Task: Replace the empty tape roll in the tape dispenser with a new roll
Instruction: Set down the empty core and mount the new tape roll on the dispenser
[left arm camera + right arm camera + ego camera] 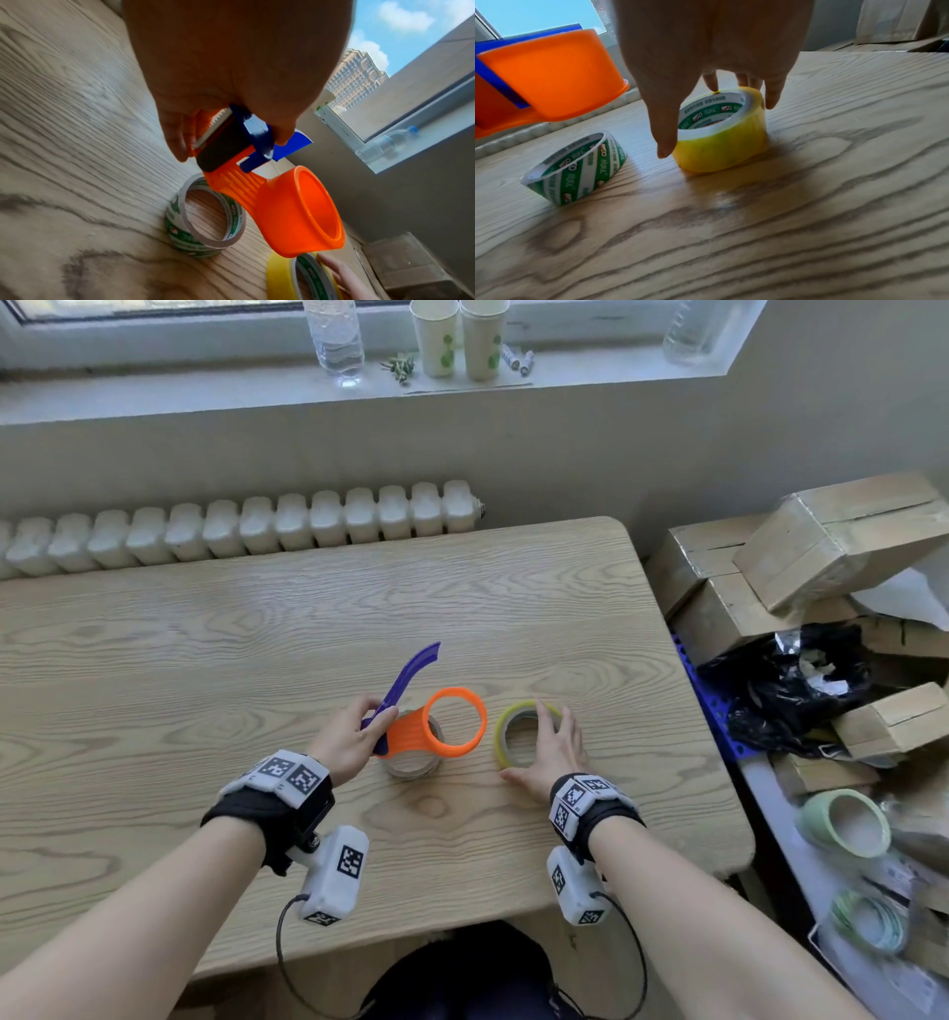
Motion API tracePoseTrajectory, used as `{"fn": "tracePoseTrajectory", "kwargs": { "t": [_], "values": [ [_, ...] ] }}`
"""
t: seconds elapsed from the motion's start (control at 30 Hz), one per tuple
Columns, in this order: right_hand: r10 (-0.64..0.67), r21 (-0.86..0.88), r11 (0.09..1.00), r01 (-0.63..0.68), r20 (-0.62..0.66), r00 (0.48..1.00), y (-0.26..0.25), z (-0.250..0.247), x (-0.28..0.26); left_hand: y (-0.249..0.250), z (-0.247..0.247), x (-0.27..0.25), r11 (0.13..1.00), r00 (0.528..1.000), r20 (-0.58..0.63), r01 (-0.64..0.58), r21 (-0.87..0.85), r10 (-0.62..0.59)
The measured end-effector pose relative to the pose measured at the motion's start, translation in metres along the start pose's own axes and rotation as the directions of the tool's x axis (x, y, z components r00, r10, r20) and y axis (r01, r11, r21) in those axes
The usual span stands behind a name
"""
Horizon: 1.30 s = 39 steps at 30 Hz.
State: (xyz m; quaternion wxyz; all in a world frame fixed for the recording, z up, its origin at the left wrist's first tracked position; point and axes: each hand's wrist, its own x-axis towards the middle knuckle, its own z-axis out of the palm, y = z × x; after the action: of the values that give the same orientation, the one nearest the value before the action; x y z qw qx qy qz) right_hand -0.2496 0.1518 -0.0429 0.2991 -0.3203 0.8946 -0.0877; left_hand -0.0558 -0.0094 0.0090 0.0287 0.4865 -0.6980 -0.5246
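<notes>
Left hand (345, 746): gripped the tape dispenser (436, 724) by its cutter end, raised off the counter (205, 660), bare orange drum turned toward the right hand, likely ready for loading.
Right hand (550, 752): fingers spread wide over the yellow new roll (721, 134), touching its rim, not yet lifting.
Empty roll (575, 168): lay on the counter under the dispenser, already off.
New roll: sat flat just right of it.

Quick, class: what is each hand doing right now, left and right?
Left hand: closed, holding the tape dispenser off the table.
Right hand: open, straight fingers reaching over the yellow tape roll; no grip yet.
</notes>
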Motion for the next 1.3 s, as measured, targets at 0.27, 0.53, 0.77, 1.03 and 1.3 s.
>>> {"fn": "tracePoseTrajectory", "kwargs": {
  "t": [0.27,0.53,0.77,1.03,1.3],
  "values": [
    [-0.045,0.015,0.999,0.045,-0.015,0.999,-0.007,-0.010,0.002,-0.007,-0.015,-0.001,0.999,1.000,0.001,0.025,0.036,-0.025],
    [-0.207,0.062,0.973,0.223,-0.193,0.959,-0.046,-0.061,-0.001,0.002,-0.036,-0.003,0.998,0.996,-0.080,0.048,0.033,-0.045],
    [-0.454,0.107,0.858,0.502,-0.298,0.840,-0.097,-0.104,-0.016,0.022,-0.053,-0.007,0.999,0.994,-0.110,0.031,0.009,-0.030],
    [-0.593,0.068,0.770,0.634,-0.289,0.751,-0.133,-0.113,-0.033,0.042,-0.065,-0.009,1.000,0.989,-0.146,-0.030,-0.006,0.029],
    [-0.652,-0.011,0.737,0.676,-0.275,0.706,-0.144,-0.109,-0.041,0.055,-0.069,-0.011,0.995,0.978,-0.185,-0.091,0.028,0.094]
  ]
}}
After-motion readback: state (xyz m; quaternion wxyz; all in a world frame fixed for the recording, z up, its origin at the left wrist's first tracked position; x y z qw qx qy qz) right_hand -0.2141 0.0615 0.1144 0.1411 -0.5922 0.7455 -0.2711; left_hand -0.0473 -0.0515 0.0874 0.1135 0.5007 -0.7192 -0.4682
